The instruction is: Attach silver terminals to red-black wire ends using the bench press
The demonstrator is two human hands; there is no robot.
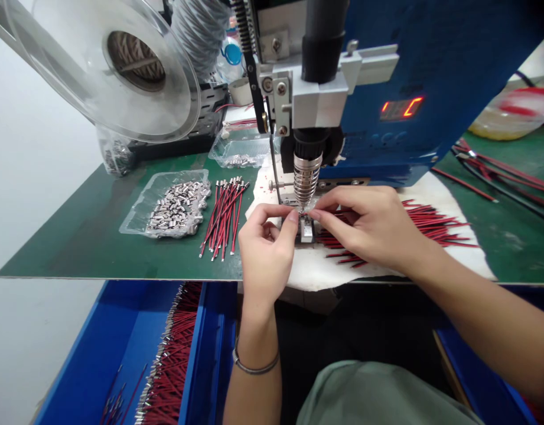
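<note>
My left hand (266,248) and my right hand (369,227) meet at a small metal fixture (306,229) under the ribbed metal nozzle (306,177) of a blue machine (431,77). Both hands pinch with thumb and forefinger at the fixture; the small part they hold is too tiny to make out. Under my right hand lies a pile of red and black wires (431,224) on a white cloth pad (325,265). A bundle of finished red and black wires (222,218) lies left of my left hand.
A clear plastic tray of small metal sleeves (176,206) sits on the green mat (77,236). A second clear tray (240,150) and a large transparent reel (116,65) stand behind. Blue bins (121,354) below the bench hold more wires. Red wires (502,171) lie at right.
</note>
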